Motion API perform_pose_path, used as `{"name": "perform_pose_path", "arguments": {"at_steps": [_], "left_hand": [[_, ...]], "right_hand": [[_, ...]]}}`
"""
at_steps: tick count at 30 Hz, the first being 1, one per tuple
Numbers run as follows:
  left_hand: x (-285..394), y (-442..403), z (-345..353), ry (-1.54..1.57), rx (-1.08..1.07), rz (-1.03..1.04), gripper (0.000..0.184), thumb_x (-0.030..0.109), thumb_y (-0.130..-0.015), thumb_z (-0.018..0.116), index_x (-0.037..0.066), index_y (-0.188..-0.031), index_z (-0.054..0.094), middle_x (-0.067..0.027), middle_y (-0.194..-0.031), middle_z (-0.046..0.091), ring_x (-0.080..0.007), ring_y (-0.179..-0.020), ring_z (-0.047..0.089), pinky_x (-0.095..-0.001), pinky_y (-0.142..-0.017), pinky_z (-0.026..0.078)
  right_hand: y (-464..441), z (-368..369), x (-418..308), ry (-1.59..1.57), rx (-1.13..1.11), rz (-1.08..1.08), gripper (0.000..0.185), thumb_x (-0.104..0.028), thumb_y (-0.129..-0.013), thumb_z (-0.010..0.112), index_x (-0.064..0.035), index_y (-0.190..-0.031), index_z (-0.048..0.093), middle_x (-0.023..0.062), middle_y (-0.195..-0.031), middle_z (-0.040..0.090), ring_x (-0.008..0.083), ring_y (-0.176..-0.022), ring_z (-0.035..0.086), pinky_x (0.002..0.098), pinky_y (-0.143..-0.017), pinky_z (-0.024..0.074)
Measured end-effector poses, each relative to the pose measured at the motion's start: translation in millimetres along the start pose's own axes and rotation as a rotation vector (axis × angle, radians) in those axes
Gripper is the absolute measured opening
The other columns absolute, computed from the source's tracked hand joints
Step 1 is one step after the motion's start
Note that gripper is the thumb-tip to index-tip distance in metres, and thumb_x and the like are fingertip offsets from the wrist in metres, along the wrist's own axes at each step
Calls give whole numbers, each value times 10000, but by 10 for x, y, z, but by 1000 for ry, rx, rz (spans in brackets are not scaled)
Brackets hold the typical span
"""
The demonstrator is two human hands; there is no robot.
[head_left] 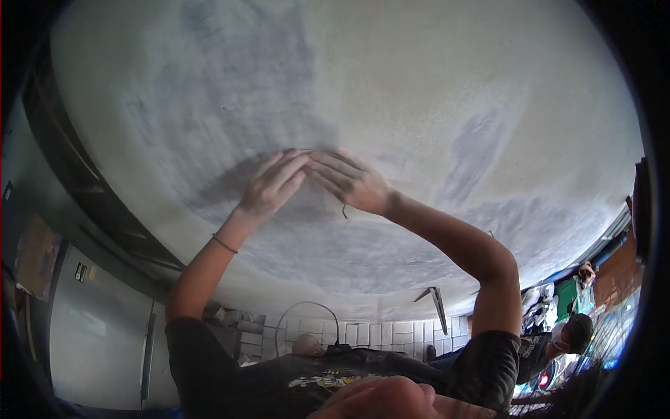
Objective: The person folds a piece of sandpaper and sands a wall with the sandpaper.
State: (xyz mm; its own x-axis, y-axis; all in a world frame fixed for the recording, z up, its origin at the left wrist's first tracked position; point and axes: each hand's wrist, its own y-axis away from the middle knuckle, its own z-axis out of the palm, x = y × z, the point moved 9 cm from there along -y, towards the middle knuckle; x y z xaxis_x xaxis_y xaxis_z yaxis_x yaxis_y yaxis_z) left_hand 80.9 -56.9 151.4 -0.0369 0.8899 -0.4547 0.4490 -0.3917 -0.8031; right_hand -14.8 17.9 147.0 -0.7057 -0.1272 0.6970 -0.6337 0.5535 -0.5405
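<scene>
A large pale surface (398,84) with grey, rubbed-looking patches (237,70) fills most of the view. Both of my hands press on it near the middle, their fingertips meeting. My left hand (275,183) has its fingers stretched and held together over a thin, dark-edged thing (304,149). From the right, my right hand (350,179) lies over the same thing, its fingers also close together. Most of that thing is hidden under the fingers, so I cannot make it out. A dark band circles my left wrist, and a short cord hangs by my right hand.
Below the surface are a white brick-like floor (377,334), a looped cable (307,303) and a metal bracket-like piece (436,307). A grey cabinet (98,321) stands at the lower left. Another person in a cap (578,334) is at the lower right, near a green item (567,299).
</scene>
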Motion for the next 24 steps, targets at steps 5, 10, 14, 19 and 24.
{"name": "perform_pose_path", "arguments": {"at_steps": [5,10,14,19,24], "left_hand": [[-291,361,-225,-73,-36,-102,154,3,-844,714,40,-994,702,-76,-1271,659,-254,-1198,644,-421,-1041,520],[-20,48,-9,-13,3,-11,108,36,-870,694,47,-977,699,-66,-1269,662,-250,-1208,638,-407,-1031,528],[416,-456,381,84,25,87,150,26,-872,676,61,-1014,708,-48,-1304,657,-242,-1233,628,-403,-1059,495],[988,-1042,808,104,45,222,88,117,-890,671,85,-967,697,-37,-1295,656,-220,-1251,613,-385,-1067,495],[1123,-1152,940,175,21,238,25,120,-892,677,96,-896,684,-19,-1292,654,-185,-1263,598,-361,-1081,497]], "right_hand": [[-432,210,-195,-16,86,-60,450,-206,-894,575,-63,-1314,645,90,-1411,597,217,-1377,496,428,-1236,282],[-37,-6,8,-7,42,-67,444,-182,-884,590,-79,-1312,649,79,-1387,615,212,-1344,531,424,-1227,310],[594,-414,351,-7,-31,71,454,-169,-892,605,-114,-1342,632,29,-1421,589,178,-1369,501,429,-1201,352],[1437,-709,582,69,-168,206,492,-181,-912,584,-129,-1402,580,22,-1480,536,175,-1410,454,454,-1203,323],[1747,-706,601,138,-286,279,566,-194,-954,530,-150,-1512,447,28,-1549,459,186,-1444,407,475,-1210,283]]}}
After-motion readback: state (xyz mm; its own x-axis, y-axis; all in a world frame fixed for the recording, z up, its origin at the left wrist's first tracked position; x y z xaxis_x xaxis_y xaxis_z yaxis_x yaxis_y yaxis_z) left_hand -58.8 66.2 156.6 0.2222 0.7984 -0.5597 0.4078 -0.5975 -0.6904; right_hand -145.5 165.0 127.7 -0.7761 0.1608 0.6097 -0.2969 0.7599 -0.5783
